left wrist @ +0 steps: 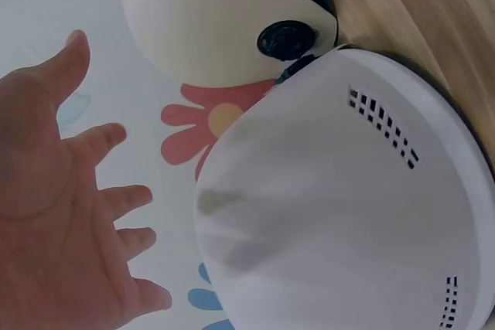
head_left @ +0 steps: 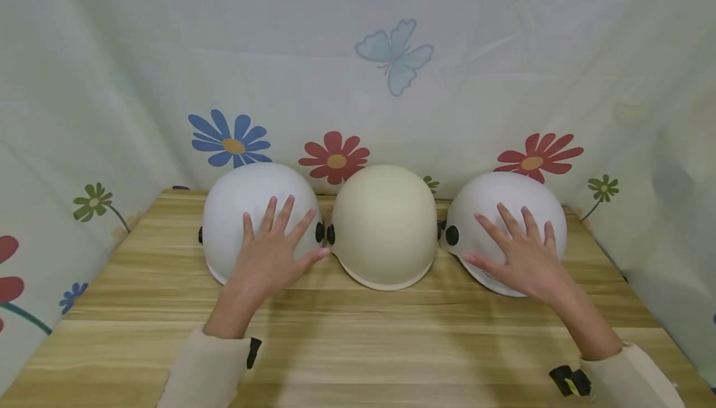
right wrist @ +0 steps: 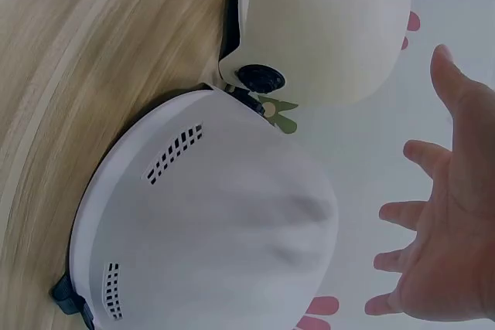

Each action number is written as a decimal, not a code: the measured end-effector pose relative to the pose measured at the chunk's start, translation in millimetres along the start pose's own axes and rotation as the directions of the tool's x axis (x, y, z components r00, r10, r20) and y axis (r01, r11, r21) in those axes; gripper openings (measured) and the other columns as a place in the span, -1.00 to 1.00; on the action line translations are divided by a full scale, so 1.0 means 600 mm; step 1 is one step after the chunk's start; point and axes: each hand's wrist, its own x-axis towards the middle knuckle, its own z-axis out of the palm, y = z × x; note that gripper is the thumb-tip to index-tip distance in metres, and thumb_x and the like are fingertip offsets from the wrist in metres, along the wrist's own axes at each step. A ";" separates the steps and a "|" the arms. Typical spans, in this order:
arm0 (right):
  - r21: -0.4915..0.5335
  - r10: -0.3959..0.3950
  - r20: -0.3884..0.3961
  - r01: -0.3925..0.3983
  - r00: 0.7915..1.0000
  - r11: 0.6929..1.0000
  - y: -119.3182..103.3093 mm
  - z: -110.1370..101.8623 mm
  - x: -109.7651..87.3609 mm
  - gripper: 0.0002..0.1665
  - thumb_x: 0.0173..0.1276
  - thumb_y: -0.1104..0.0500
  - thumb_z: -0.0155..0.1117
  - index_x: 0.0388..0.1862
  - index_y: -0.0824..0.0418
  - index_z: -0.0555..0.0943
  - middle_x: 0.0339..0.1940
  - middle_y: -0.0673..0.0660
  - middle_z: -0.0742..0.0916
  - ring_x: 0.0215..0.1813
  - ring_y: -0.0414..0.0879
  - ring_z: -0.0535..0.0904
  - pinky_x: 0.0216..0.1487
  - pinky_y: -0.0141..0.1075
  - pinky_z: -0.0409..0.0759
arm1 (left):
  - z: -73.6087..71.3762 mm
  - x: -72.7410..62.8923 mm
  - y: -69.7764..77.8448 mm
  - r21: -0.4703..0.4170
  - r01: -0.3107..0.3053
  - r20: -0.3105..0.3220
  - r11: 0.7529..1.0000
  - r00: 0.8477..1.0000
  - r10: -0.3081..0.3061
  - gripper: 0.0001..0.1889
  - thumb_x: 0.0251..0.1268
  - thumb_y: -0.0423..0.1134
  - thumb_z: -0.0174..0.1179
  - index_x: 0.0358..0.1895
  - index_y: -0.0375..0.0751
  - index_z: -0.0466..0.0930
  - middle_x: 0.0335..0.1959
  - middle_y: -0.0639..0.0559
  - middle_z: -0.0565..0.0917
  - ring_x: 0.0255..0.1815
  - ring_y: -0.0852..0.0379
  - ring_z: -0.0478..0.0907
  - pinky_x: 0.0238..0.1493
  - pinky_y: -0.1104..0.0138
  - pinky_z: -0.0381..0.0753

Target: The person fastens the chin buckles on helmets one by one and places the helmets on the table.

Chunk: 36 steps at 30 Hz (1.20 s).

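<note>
Three helmets stand in a row on the wooden table: a white helmet (head_left: 229,209) at the left, a cream helmet (head_left: 386,227) in the middle and another white helmet (head_left: 470,196) at the right. My left hand (head_left: 270,259) is spread above the left helmet, palm down, and the left wrist view shows a gap between them. Over the right helmet hovers my right hand (head_left: 528,262), its fingers straight and fanned out. In the right wrist view that palm also stays apart from the white shell (right wrist: 216,214). Both hands hold nothing.
Black round side knobs (head_left: 452,235) sit between neighbouring helmets, which stand close together. Behind the wooden table (head_left: 369,352) hangs a pale curtain (head_left: 291,53) printed with flowers and a butterfly. A black strap piece (head_left: 570,381) shows by the right sleeve.
</note>
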 end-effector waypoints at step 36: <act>0.525 0.056 0.174 -0.141 0.983 0.840 0.219 0.012 -0.091 -0.31 0.39 0.03 0.06 0.33 0.40 0.17 0.23 0.45 0.35 0.04 -0.18 0.48 -0.16 -0.02 0.55 | 0.079 0.073 0.184 -0.766 -0.226 0.037 0.602 0.919 0.392 -0.30 0.18 -0.08 0.22 0.35 -0.22 0.17 0.30 -0.06 0.28 0.23 0.01 0.31 0.15 0.30 0.37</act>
